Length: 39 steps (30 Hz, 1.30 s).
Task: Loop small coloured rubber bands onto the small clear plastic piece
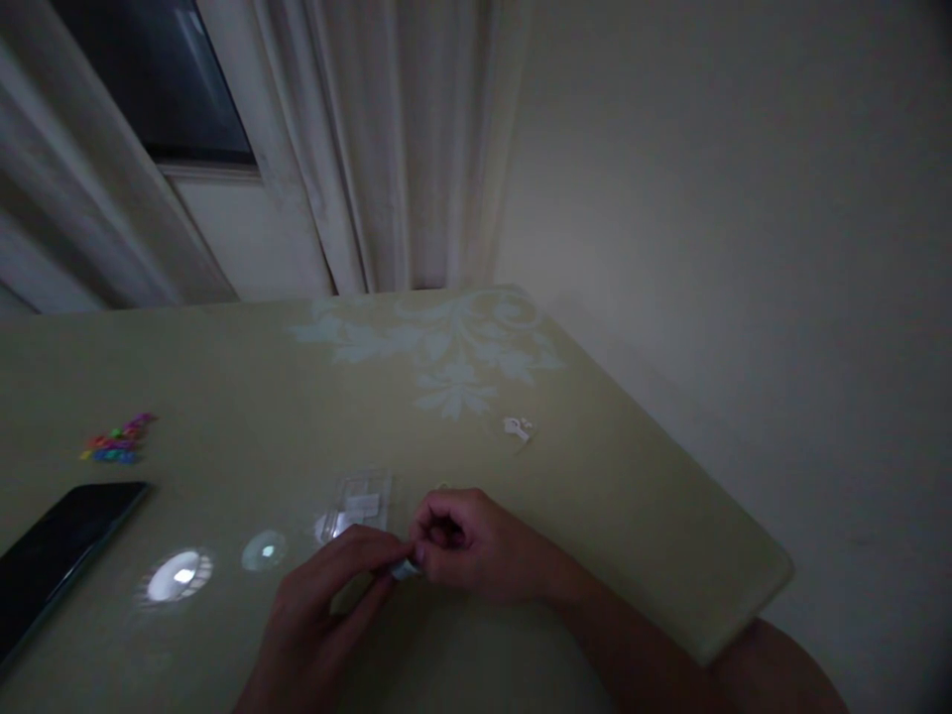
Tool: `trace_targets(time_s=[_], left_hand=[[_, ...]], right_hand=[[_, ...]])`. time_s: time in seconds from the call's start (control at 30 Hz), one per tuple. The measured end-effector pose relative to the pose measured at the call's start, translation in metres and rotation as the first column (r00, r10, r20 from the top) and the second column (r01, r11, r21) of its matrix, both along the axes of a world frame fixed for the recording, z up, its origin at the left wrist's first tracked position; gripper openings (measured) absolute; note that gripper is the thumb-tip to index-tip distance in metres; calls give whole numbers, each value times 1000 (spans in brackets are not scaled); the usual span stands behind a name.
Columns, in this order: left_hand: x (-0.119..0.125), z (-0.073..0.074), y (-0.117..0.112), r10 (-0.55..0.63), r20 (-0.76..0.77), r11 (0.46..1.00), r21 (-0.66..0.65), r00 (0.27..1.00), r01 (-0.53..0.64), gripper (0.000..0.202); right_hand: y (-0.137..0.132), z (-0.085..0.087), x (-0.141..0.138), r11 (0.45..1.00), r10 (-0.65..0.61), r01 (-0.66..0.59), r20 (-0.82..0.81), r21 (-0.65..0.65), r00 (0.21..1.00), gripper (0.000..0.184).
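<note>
Both my hands meet low in the middle of the view over a pale green table [632,516]. My left hand [327,605] and my right hand [468,545] pinch the same small pale object [406,569] between their fingertips; it is too small and dim to name. My right hand's fingers are curled in. Just beyond the hands lies a clear plastic package [361,501] flat on the table.
A dark phone [63,550] lies at the left edge. Small colourful pieces [117,441] sit in a heap behind it. A small white item [518,428] lies further back right. The table's right edge runs diagonally; curtains [387,149] and a wall stand behind.
</note>
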<state>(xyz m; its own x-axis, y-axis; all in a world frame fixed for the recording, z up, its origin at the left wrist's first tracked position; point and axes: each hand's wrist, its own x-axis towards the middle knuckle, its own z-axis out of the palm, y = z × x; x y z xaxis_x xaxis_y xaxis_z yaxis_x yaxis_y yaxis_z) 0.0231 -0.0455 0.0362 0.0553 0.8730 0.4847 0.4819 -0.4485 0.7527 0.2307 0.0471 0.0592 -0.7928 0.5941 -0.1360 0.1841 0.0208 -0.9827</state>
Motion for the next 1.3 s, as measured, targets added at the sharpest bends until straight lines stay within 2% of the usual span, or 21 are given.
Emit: trace_targets(time_s=[0.17, 0.4, 0.5, 0.57, 0.6, 0.63, 0.7, 0.83, 0.97, 1.13, 1.3], left_hand=[[0, -1, 0, -2, 16, 1000, 21, 1000, 2, 28], [-2, -4, -4, 12, 3, 1000, 14, 1000, -12, 25], [-1, -5, -6, 80, 4, 997, -3, 997, -80, 21], [0, -5, -7, 105, 7, 994, -26, 994, -105, 19], [0, -6, -7, 109, 6, 993, -39, 994, -109, 19], [0, -6, -7, 109, 4, 993, -48, 994, -109, 19], [0, -7, -7, 112, -3, 992, -55, 994, -112, 19], [0, -7, -6, 121, -4, 992, -35, 993, -121, 20], [1, -3, -6, 104, 6, 995, 6, 995, -104, 19], [2, 0, -3, 111, 5, 994, 9, 994, -111, 20], [1, 0, -3, 111, -32, 994, 18, 993, -111, 22]], right_hand=[[-1, -1, 0, 1000, -5, 6, -23, 11, 1000, 8], [0, -3, 0, 999, -41, 40, -52, -28, 998, 20], [6, -4, 0, 970, -206, 207, -18, 131, 978, 16], [12, -5, 2, 894, -322, 299, 16, 334, 947, 6], [15, -6, 2, 852, -351, 303, 37, 427, 936, 2], [17, -7, 3, 821, -358, 282, 63, 496, 932, 5], [20, -8, 4, 810, -319, 202, 124, 551, 940, 8], [18, -13, 4, 827, -239, 73, 230, 558, 943, 6], [15, -18, 3, 799, -213, -19, 311, 601, 926, 3], [15, -22, 3, 762, -247, -57, 371, 646, 895, 3], [11, -26, -1, 669, -299, -136, 432, 731, 851, 7]])
